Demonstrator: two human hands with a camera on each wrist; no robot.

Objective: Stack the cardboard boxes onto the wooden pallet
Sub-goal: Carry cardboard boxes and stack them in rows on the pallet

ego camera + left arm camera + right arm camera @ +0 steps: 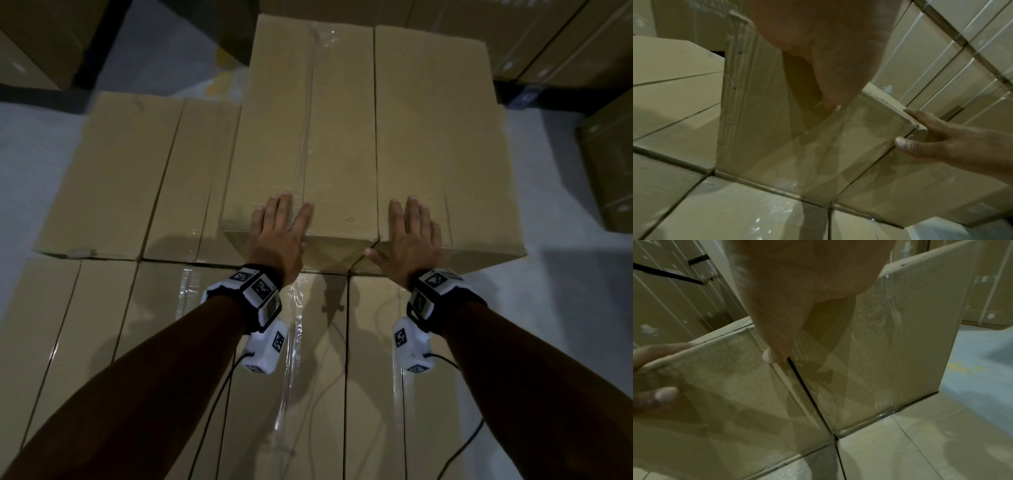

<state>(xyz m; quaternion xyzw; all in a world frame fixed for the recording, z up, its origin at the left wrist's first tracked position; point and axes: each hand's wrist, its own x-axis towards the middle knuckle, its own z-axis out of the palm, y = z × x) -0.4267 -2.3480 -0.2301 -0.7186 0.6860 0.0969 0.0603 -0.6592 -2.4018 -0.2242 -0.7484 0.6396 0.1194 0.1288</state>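
Note:
Two tall cardboard boxes stand side by side on a lower layer of boxes. My left hand lies flat on the near top edge of the left box, fingers straight, thumb over the front face. My right hand lies flat the same way on the right box. In the left wrist view my thumb touches the left box's front face, and the right hand shows at the corner. In the right wrist view my thumb sits at the seam between the boxes. No pallet is visible.
More flat boxes with tape fill the near layer under my arms. Dark racks with boxes stand behind, and a wrapped box is at the right. Grey floor shows on both sides. Cables hang from the wrist cameras.

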